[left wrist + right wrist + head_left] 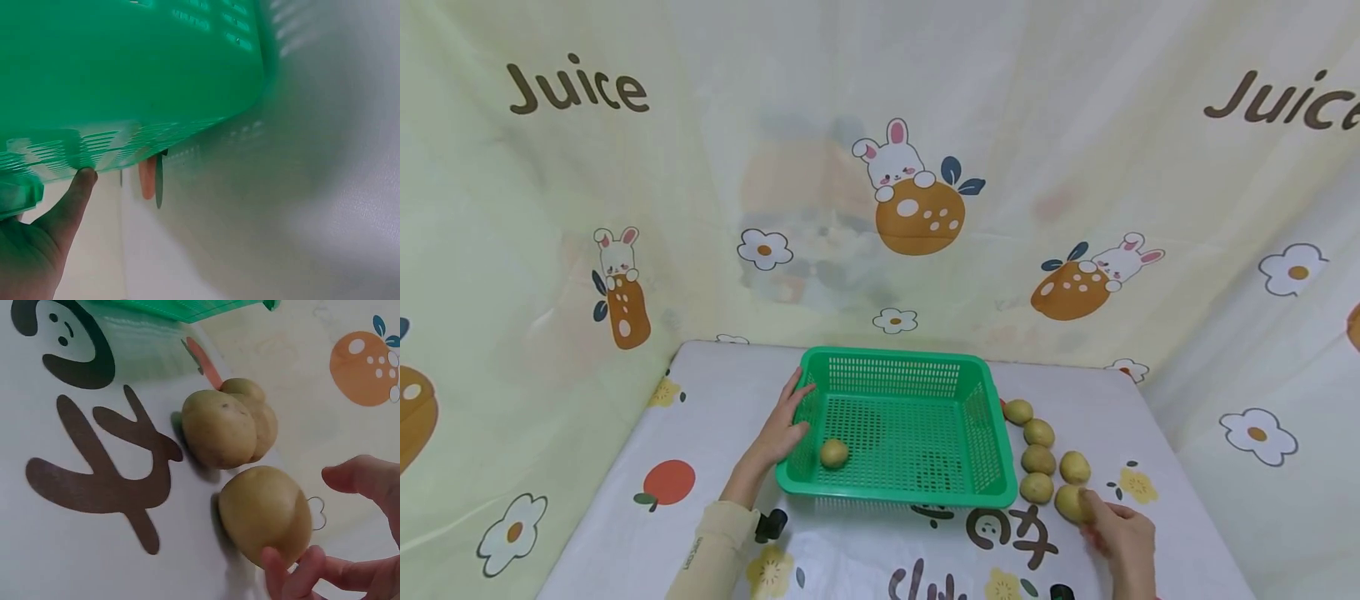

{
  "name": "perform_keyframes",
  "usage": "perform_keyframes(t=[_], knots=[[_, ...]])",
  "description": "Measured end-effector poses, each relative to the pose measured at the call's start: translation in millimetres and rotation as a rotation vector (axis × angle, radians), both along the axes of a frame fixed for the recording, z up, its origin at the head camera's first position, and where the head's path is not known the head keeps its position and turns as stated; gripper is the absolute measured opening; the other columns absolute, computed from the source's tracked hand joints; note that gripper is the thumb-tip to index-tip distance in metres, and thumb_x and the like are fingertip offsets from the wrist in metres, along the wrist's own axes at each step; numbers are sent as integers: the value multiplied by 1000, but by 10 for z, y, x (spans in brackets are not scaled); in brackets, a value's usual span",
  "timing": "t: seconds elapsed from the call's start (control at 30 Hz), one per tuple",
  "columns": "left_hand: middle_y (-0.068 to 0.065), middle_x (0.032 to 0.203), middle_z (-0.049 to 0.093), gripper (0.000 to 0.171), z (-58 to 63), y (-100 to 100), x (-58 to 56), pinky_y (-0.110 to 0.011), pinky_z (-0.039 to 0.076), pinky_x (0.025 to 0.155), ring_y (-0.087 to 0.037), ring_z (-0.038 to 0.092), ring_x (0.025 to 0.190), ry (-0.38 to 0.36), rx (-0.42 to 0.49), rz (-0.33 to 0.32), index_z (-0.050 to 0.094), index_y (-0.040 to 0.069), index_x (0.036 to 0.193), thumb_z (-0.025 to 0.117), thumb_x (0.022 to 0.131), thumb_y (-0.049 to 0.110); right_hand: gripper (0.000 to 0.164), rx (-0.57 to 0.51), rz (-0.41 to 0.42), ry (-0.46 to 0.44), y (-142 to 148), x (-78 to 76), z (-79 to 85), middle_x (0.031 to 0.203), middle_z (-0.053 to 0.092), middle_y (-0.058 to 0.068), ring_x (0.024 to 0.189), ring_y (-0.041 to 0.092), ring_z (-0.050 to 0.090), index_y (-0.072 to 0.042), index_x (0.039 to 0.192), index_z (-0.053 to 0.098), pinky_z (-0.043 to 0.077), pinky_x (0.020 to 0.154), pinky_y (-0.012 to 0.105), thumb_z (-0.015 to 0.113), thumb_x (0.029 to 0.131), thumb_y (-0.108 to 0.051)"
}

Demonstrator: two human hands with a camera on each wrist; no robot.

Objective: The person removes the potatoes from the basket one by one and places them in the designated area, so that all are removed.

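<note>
A green plastic basket (895,500) with slotted walls stands on the table, and one potato (834,453) lies in its near left corner. My left hand (782,429) holds the basket by its left rim; in the left wrist view one finger (78,194) touches the outer wall. Right of the basket, several potatoes (1038,460) lie in two rough rows. My right hand (1120,533) is at the nearest potato (265,512) of the outer row. Its fingertips (312,556) touch or nearly touch that potato, while the thumb stands apart from it.
A white printed cloth (850,558) covers the table. Patterned curtains (820,317) hang behind it and at both sides. A small black object (771,525) lies near the left sleeve, and another dark one (1062,592) shows at the bottom edge.
</note>
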State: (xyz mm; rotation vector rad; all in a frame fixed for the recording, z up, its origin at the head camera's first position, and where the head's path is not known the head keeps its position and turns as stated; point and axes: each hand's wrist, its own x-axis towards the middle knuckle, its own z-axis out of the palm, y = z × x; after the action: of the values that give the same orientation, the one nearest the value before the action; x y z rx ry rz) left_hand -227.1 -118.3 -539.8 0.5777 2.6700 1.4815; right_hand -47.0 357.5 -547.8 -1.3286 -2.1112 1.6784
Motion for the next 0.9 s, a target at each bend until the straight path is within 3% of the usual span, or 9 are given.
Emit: perform_keyframes(t=[0.2, 0.27, 0.4, 0.53, 0.8, 0.9], knots=[[-14, 165, 5, 68, 7, 0, -5, -65, 17, 112, -38, 9, 149, 9, 5, -5, 40, -4, 146, 50, 78, -4, 70, -16, -29, 6, 7, -58, 121, 118, 47, 26, 58, 8, 59, 12, 127, 49, 53, 53, 24, 72, 83, -37], [-14, 165, 6, 68, 8, 1, -5, -65, 18, 112, -38, 9, 149, 12, 5, -5, 40, -4, 146, 50, 78, -4, 69, -37, -40, 38, 1, -70, 148, 115, 48, 21, 59, 8, 59, 12, 129, 47, 54, 54, 24, 72, 84, -34], [-14, 165, 6, 68, 8, 5, -4, -66, 17, 112, -39, 9, 149, 14, 10, -3, 40, -5, 146, 50, 78, -4, 62, -84, -50, 97, -19, -100, 208, 91, 56, 5, 59, 8, 63, 10, 129, 47, 55, 55, 25, 71, 87, -27], [-14, 165, 6, 68, 6, 7, -4, -66, 17, 111, -39, 9, 149, 13, 12, -1, 41, -5, 145, 49, 78, -5, 57, -147, -38, 106, -39, -141, 290, 74, 63, -5, 62, 9, 67, 6, 130, 48, 57, 59, 26, 69, 89, -28], [-14, 165, 6, 67, 21, 2, 11, -66, 18, 112, -39, 10, 149, 6, 17, -2, 41, -4, 146, 50, 79, -4, 33, -354, 111, 144, -111, -249, 484, 84, 69, -6, 78, 12, 72, -12, 119, 57, 57, 77, 28, 63, 94, -32], [-14, 165, 6, 67, 19, 2, 10, -66, 18, 111, -39, 10, 149, 8, 15, -2, 41, -4, 145, 50, 79, -5, 34, -432, 174, 165, -165, -307, 578, 88, 70, -6, 84, 12, 72, -14, 124, 55, 56, 82, 29, 62, 96, -33]])
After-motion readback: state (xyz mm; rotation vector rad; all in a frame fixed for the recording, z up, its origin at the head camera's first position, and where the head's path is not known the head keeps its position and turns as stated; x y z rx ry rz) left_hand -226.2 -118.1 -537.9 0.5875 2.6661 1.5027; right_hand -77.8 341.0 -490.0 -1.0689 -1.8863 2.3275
